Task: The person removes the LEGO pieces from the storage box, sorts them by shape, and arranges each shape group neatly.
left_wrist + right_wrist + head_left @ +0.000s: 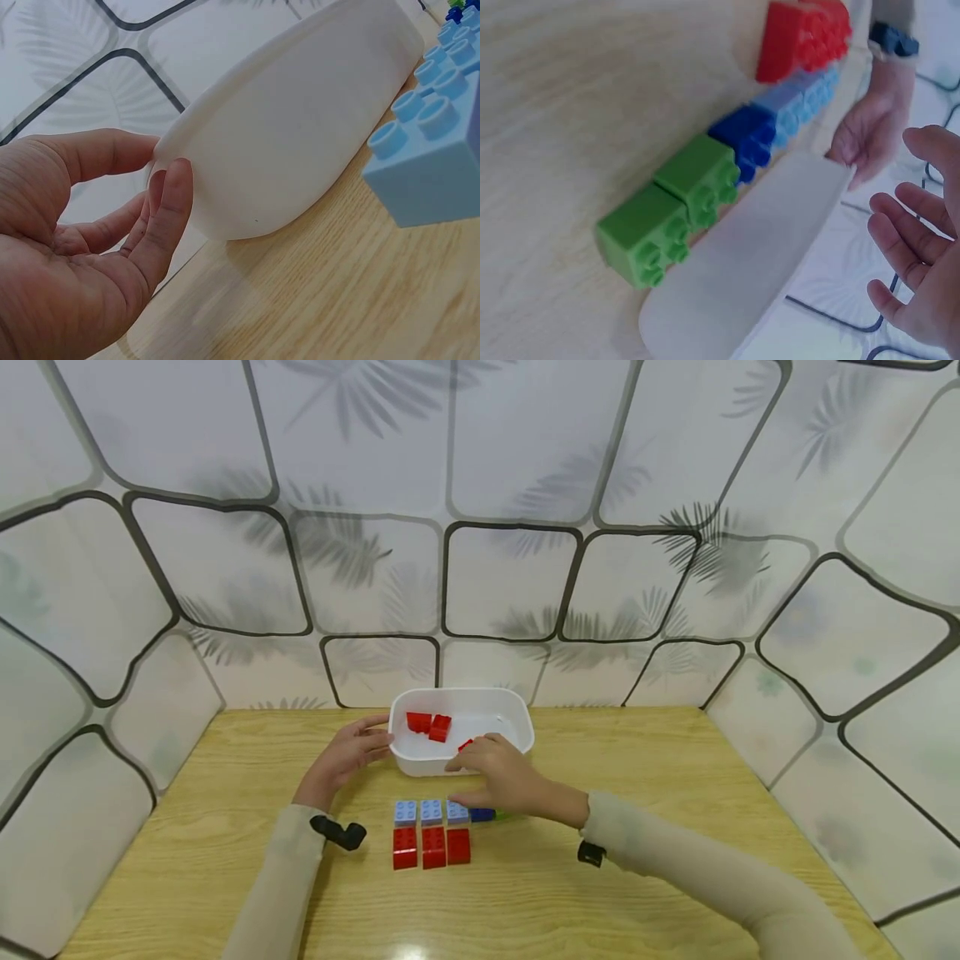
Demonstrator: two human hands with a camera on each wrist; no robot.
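My left hand (352,754) touches the left end of a white plastic tub (420,767), its fingers loosely bent against the outer wall. My right hand (504,774) hovers over the tub's near right rim, fingers loosely curled around nothing. Inside the tub lie red toy building blocks (440,728), one of them partly covered by my right hand. Before the tub stands a row of three light-blue blocks (431,812), a dark-blue block (482,815) and green blocks (697,176); from overhead my right hand hides most of the green ones.
Three red blocks (433,847) form a second row nearer to me, in front of the light-blue ones. Everything stands on a wooden table (600,893). A patterned wall covering (510,581) rises behind the tub and along both sides.
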